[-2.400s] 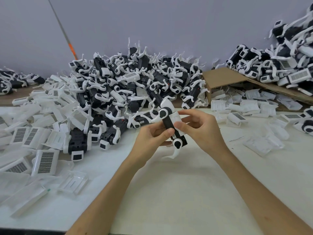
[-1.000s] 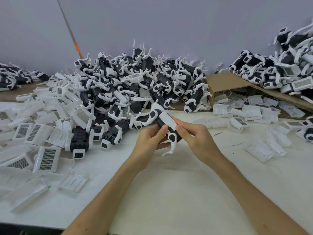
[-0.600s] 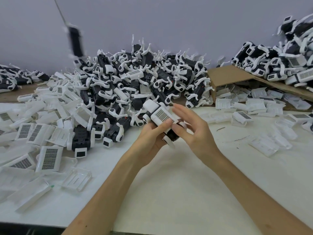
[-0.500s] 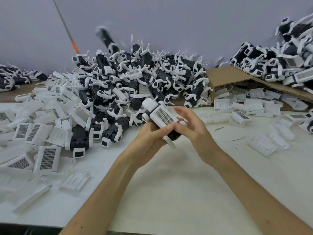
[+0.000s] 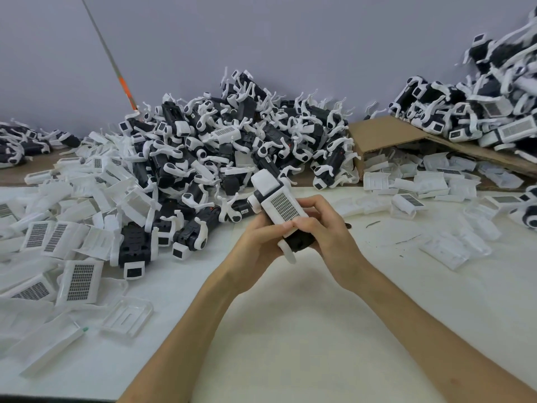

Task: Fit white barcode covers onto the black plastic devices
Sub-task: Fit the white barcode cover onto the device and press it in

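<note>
Both hands meet over the white table [image 5: 290,330]. The left hand [image 5: 257,242] curls round the underside of a black plastic device [image 5: 300,242], and the right hand [image 5: 329,237] wraps it from the other side with its thumb laid on the near end. The device is lifted off the table and tilts away from the person. A white rectangular barcode cover [image 5: 283,206] sits on its upper face, with the printed grid facing up.

Beyond and to the right of the right hand, a brown cardboard box [image 5: 386,135] lies open towards the person. Plain white plastic covers [image 5: 433,181] fill its mouth and spill onto the table. How far inside they reach cannot be told. A stack of black-and-white devices [image 5: 465,112] rests on the box's sloping top.

Just beyond the hands rises a large heap of black devices with white clips [image 5: 232,149]. Left of the left hand lie scattered white covers with barcode labels [image 5: 78,282]. Nearer the person on that side is a clear shallow plastic tray [image 5: 128,315], which holds nothing that can be made out.
</note>
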The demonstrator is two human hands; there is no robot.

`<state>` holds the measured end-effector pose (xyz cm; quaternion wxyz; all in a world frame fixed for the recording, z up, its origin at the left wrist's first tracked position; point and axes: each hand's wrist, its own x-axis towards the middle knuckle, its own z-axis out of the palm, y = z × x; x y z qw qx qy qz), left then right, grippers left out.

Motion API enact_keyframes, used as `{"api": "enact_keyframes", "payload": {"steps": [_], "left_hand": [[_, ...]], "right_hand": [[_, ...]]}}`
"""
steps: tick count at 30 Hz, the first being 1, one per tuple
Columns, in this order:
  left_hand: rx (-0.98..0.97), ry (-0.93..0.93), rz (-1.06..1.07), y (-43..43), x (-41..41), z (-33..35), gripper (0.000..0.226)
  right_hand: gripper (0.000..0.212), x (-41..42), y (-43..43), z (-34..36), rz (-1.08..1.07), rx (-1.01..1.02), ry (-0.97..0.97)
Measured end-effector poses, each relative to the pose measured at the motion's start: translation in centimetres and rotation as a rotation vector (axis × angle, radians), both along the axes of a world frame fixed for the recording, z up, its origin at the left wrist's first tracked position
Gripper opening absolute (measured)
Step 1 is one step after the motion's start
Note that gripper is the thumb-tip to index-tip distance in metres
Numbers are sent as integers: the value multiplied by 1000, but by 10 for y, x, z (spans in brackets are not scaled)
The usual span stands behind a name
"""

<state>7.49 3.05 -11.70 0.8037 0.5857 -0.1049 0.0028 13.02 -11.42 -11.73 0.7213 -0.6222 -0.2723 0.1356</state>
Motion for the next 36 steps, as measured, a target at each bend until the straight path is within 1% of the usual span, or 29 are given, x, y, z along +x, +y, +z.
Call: {"api": "enact_keyframes", "payload": {"steps": [2,4,5,7,10,14,19,22,27,29,32,34,36], "left_hand": [[62,-3,27,0,0,0,45],[143,-7,44,-1,-2,0,46],[184,-14,59,-2,-3,-1,45],[240,-35,112,-4,-5,-1,44],[275,-63,168,-8,-7,1,45],[295,-67,208,-10,-7,2,46],[269,-73,206,-11,-8,-1,47],[281,-86,194,-10,-6,-2,49],[266,-115,147,-8,-7,-4,50],[285,-133,141,-7,-7,-1,46],[316,-126,150,-7,-5,1,42],[361,-146,157,-8,-5,2,35],[405,-177,159,-8,-5,1,25]], "right_hand": [[39,-1,-1,0,9,1,10],[46,-2,-1,0,-26,-24,4],[47,-3,0,0,-42,-33,1],[44,-4,1,0,-45,-25,-10],[39,-5,2,0,-52,14,-41],[36,-6,4,-1,-82,60,-44],[27,-10,7,-3,-146,75,-74],[16,-11,6,-4,-168,99,-95],[19,-13,6,-3,-163,122,-107],[22,-11,4,-1,-111,113,-70],[32,-7,0,2,-33,71,-42],[35,-8,0,2,-2,17,-78],[31,-8,0,2,5,-38,-126]]}}
